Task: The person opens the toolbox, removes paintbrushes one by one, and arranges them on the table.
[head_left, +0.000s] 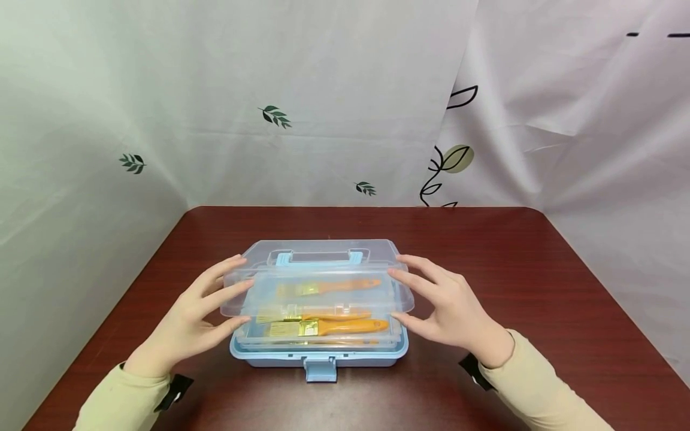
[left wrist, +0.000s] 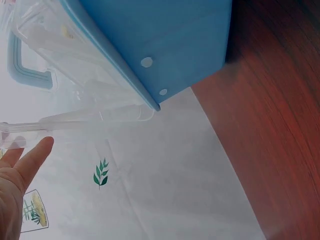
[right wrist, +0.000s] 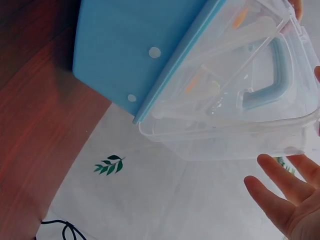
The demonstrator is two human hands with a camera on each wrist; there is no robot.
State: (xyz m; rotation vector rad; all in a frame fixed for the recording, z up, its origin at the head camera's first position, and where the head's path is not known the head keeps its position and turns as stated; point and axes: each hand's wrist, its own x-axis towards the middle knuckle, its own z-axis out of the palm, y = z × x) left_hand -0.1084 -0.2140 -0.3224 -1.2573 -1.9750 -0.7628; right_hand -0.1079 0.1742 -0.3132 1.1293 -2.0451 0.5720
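Observation:
A light blue storage box (head_left: 253, 360) stands near the table's front with its clear lid (head_left: 318, 244) partly raised and tilted. A pale blue handle (head_left: 281, 259) sits on the lid, and the front latch (head_left: 321, 370) hangs down. Inside lie several paintbrushes (head_left: 353, 326) with orange handles and pale bristles, some seen through the lid. My left hand (head_left: 188, 314) is at the lid's left side, fingers spread and fairly straight, fingertips against its edge. Mirroring it on the right, my right hand (head_left: 450, 305) spreads its fingers beside the lid; two fingertips (right wrist: 254, 184) stand slightly off the plastic.
The dark red-brown table (head_left: 485, 257) extends behind the box and to both sides. White cloth (head_left: 323, 155) with leaf prints hangs around its back and sides. A thin black cord (right wrist: 67, 224) shows low in the right wrist view.

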